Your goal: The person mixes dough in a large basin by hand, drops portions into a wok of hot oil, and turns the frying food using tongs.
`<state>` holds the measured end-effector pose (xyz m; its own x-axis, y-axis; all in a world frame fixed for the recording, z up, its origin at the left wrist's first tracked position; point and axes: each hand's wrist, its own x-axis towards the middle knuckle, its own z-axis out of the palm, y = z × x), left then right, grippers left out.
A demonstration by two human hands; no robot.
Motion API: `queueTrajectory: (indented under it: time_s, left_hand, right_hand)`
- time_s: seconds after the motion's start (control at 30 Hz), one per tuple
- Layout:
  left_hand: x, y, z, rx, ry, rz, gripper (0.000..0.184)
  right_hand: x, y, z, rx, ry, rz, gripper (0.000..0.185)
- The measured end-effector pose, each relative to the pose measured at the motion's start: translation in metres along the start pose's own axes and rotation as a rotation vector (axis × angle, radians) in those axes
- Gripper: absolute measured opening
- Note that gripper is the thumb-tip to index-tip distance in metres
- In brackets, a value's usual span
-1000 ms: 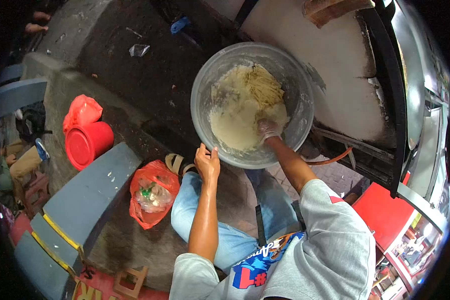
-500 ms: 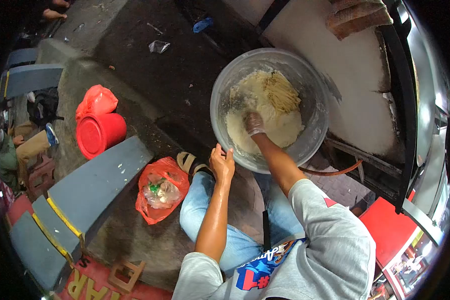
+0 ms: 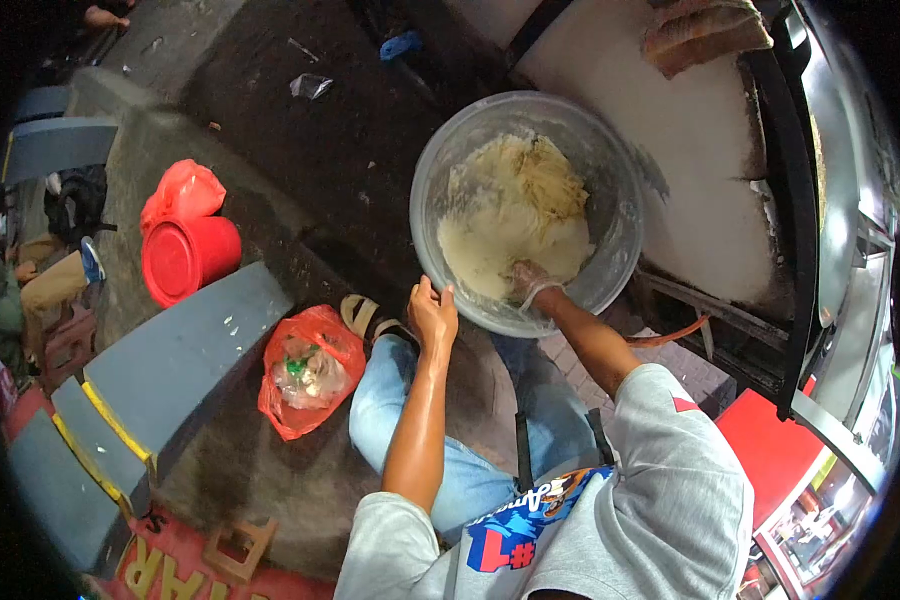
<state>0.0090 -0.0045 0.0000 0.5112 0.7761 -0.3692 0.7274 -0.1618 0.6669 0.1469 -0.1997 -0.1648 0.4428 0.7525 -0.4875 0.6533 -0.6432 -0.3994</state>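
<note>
A large grey basin [image 3: 625, 235] holds a pale, floury mass of dough [image 3: 500, 225], with a yellower, ridged lump [image 3: 552, 188] toward its far right. My right hand [image 3: 533, 282], in a clear plastic glove, is closed on the dough near the basin's close side; its fingertips are sunk in and hidden. At the basin's near-left rim, my left hand [image 3: 433, 312] is bare, with its fingers holding the edge. Below the basin, my jeans-clad legs are spread apart.
An open red plastic bag [image 3: 315, 365] lies left of my leg. Beyond it stand a grey bench [image 3: 185, 345] and a red lidded bucket [image 3: 185, 260] with another red bag [image 3: 182, 193]. A metal-framed stand [image 3: 760, 345] borders the basin's right. Another person sits at far left.
My right hand has come back toward me within the basin, from the middle of the dough to its near side. My left hand stays at the rim. The whole view has shifted slightly.
</note>
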Motion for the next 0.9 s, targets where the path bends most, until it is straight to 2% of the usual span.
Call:
queueTrajectory:
  time_s: [0.03, 0.07, 0.17, 0.23, 0.3, 0.4, 0.43, 0.5, 0.53, 0.57, 0.6, 0.63, 0.67, 0.73, 0.8, 0.87, 0.9]
  left_hand:
    - [-0.001, 0.000, -0.001, 0.001, -0.010, -0.009, 0.023]
    - [-0.001, 0.002, -0.002, 0.002, -0.017, -0.016, 0.023]
    - [0.000, 0.000, -0.002, 0.012, -0.024, -0.010, 0.024]
    - [0.001, -0.007, 0.000, 0.022, -0.033, -0.007, 0.024]
    - [0.001, -0.011, 0.001, 0.033, -0.048, -0.017, 0.024]
    - [-0.002, -0.016, 0.000, 0.065, -0.007, 0.057, 0.026]
    - [-0.002, -0.011, -0.009, 0.088, -0.149, -0.032, 0.029]
    - [-0.006, -0.020, -0.005, 0.128, -0.157, -0.085, 0.040]
    - [-0.007, -0.020, -0.005, 0.149, -0.163, -0.106, 0.046]
    - [-0.009, -0.011, -0.013, 0.182, -0.226, -0.114, 0.062]
    - [-0.013, -0.014, -0.015, 0.192, -0.183, -0.036, 0.062]
    - [-0.021, 0.006, -0.027, 0.179, -0.160, -0.065, 0.063]
    - [-0.022, 0.000, -0.028, 0.177, -0.142, 0.019, 0.063]
    - [-0.026, 0.006, -0.039, 0.112, -0.158, 0.029, 0.066]
    - [-0.037, 0.017, -0.047, 0.222, -0.114, 0.108, 0.068]
    - [-0.034, 0.004, -0.043, 0.226, -0.159, 0.021, 0.066]
    - [-0.046, 0.021, -0.056, 0.264, -0.170, -0.009, 0.066]
  right_hand:
    - [0.003, 0.004, 0.013, -0.017, -0.030, -0.065, 0.033]
    - [0.022, 0.011, 0.018, -0.079, -0.168, -0.049, 0.030]
    - [0.047, 0.031, 0.028, -0.159, -0.306, -0.042, 0.025]
    - [0.032, 0.018, -0.018, -0.315, -0.343, -0.144, 0.022]
    - [0.011, 0.001, -0.064, -0.283, -0.330, -0.199, 0.021]
    - [-0.049, -0.033, -0.139, 0.839, -0.245, -0.017, 0.028]
    - [-0.069, -0.045, -0.160, 1.214, -0.197, 0.033, 0.031]
    - [-0.102, -0.063, -0.206, 1.969, -0.078, 0.111, 0.037]
    - [-0.116, -0.069, -0.233, 1.899, -0.083, 0.107, 0.038]
    - [-0.130, -0.074, -0.259, 1.831, -0.081, 0.106, 0.038]
    - [-0.141, -0.073, -0.280, 1.762, -0.072, 0.104, 0.039]
    - [-0.154, -0.068, -0.295, 1.789, -0.002, -0.047, 0.049]
    - [-0.166, -0.067, -0.318, 1.845, 0.016, -0.202, 0.051]
    - [-0.195, -0.067, -0.372, 1.905, 0.087, -0.531, 0.056]
    - [-0.212, -0.043, -0.411, 1.852, 0.185, -0.327, 0.068]
    - [-0.257, -0.043, -0.477, 1.900, 0.374, -0.634, 0.060]
    - [-0.273, -0.041, -0.502, 1.742, 0.486, -0.510, 0.056]
